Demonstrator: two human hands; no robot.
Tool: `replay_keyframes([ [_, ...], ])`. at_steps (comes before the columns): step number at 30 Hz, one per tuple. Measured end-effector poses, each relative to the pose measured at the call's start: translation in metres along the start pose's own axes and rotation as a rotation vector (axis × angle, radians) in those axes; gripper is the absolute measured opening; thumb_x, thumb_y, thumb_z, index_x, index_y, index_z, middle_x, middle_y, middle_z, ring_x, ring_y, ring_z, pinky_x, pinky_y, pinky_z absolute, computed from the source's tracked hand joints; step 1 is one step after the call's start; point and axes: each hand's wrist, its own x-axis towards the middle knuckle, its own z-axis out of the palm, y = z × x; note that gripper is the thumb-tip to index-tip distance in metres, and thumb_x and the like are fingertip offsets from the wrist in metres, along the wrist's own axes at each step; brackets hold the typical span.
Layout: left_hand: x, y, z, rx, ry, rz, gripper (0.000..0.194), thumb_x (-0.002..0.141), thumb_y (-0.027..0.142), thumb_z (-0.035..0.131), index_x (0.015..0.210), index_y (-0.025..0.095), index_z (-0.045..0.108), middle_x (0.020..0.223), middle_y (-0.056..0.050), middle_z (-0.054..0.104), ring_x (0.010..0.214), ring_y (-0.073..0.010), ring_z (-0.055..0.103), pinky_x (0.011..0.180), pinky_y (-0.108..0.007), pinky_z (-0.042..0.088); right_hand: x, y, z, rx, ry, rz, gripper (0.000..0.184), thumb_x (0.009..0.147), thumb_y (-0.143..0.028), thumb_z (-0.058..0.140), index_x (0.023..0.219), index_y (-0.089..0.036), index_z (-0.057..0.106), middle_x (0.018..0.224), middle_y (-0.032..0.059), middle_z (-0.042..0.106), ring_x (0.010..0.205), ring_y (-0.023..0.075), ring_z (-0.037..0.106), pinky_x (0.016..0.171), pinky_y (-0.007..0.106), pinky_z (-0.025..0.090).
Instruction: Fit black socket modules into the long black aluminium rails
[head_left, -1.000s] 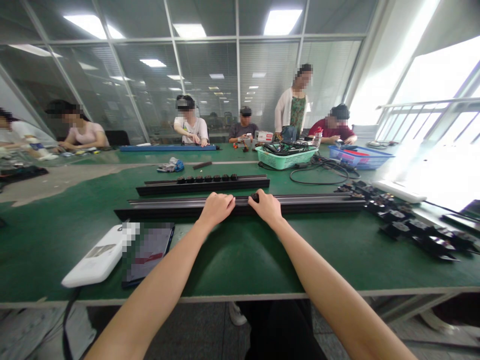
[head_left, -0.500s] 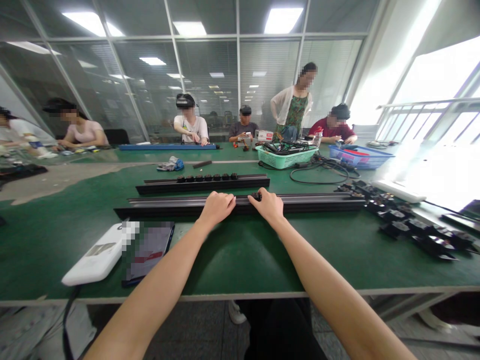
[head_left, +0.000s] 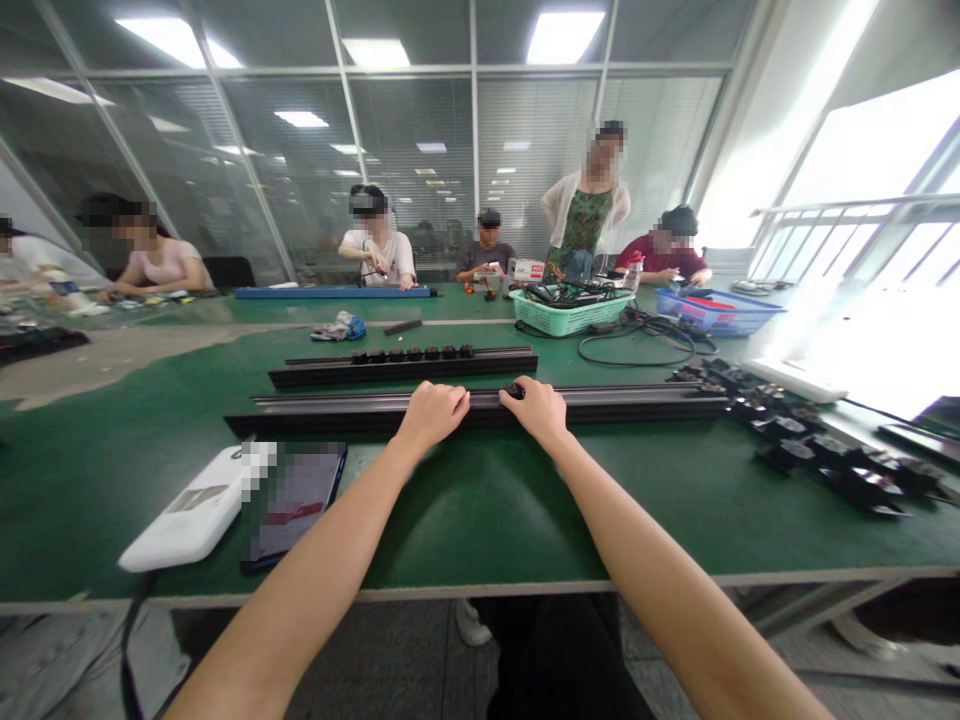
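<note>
A long black channel-shaped rail [head_left: 637, 405] lies crosswise on the green table in front of me. My left hand [head_left: 433, 412] is closed over it left of its middle, fingers curled around the edge. A little to the right, my right hand [head_left: 540, 408] pinches a small black part [head_left: 514, 391] at the rail's top; its lower side is hidden. Behind them lies a shorter black rail [head_left: 322, 376], with several black round parts [head_left: 415, 354] in a row along it. More loose black parts [head_left: 817, 450] are spread at the right.
At the near left are a white device with a cable [head_left: 184, 515] and a dark phone [head_left: 300, 505]. Farther back stand a green basket of cables [head_left: 562, 318], a blue basket [head_left: 742, 318] and a crumpled cloth [head_left: 341, 327]. Several people are around the table's far side.
My right hand has shifted very slightly along the rail, still pinching the small part. The left hand keeps its place. Across the table, a co-worker's hand has moved.
</note>
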Motion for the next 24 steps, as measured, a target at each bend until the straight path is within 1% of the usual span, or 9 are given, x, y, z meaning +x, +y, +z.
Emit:
replay_keyframes([
  [7, -0.0001, 0.0004, 0.0005, -0.012, 0.011, 0.006, 0.042, 0.105, 0.031, 0.035, 0.080, 0.018, 0.067, 0.084, -0.010, 0.075, 0.079, -0.0231, 0.069, 0.074, -0.036, 0.040, 0.0015, 0.0020, -0.0005, -0.046, 0.017, 0.006, 0.041, 0.095, -0.055, 0.050, 0.115, -0.025, 0.071, 0.103, 0.0086, 0.076, 0.100, 0.0265, 0.070, 0.086, 0.034, 0.045],
  [24, 0.0013, -0.0002, 0.0033, -0.007, 0.000, 0.005, 0.043, 0.105, 0.032, 0.035, 0.082, 0.018, 0.068, 0.084, -0.009, 0.076, 0.078, -0.0237, 0.069, 0.074, -0.037, 0.039, 0.0030, 0.0047, -0.0003, -0.059, 0.034, 0.016, 0.040, 0.094, -0.053, 0.050, 0.114, -0.025, 0.071, 0.102, 0.0086, 0.076, 0.098, 0.0263, 0.070, 0.084, 0.033, 0.045],
])
